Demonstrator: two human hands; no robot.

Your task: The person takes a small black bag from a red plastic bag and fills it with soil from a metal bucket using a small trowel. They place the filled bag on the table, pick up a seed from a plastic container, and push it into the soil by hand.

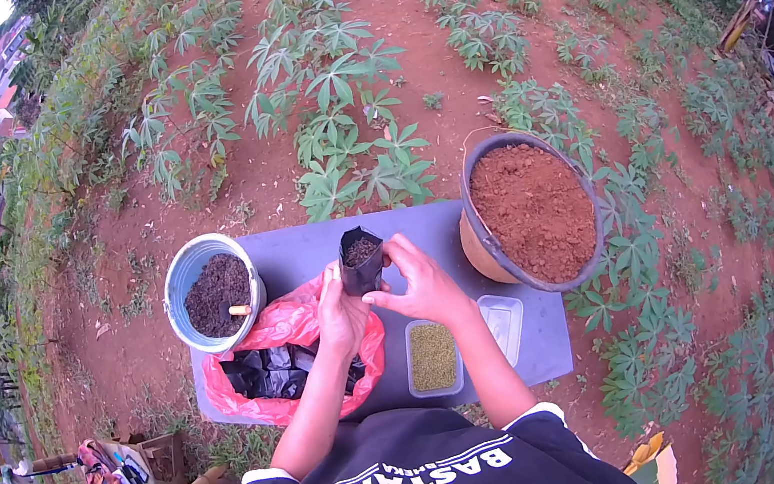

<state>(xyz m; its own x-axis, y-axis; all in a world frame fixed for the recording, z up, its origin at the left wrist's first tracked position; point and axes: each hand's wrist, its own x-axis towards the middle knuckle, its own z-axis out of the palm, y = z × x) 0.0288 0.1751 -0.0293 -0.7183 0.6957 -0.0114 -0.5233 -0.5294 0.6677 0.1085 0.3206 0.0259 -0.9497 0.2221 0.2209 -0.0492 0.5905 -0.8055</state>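
A small black plastic planting bag [365, 276] stands upright between my hands above the table, with dark soil [363, 248] visible in its open mouth. My left hand [344, 316] grips its left side and lower part. On the right side, my right hand [422, 285] holds the bag with fingers near the rim and thumb low at the front. Below my left hand lies a red plastic sack [378, 347] with black plastic bags [276, 373] inside. A clear tub of small greenish grains [433, 356] sits below my right hand.
A bucket [178, 316] of dark soil with a wooden-looking handle [240, 310] stands at the table's left. At the right is a large pot [485, 252] of reddish soil. An empty-looking clear container or lid [503, 325] lies near my right forearm. Leafy plants [349, 162] grow beyond the table [297, 246].
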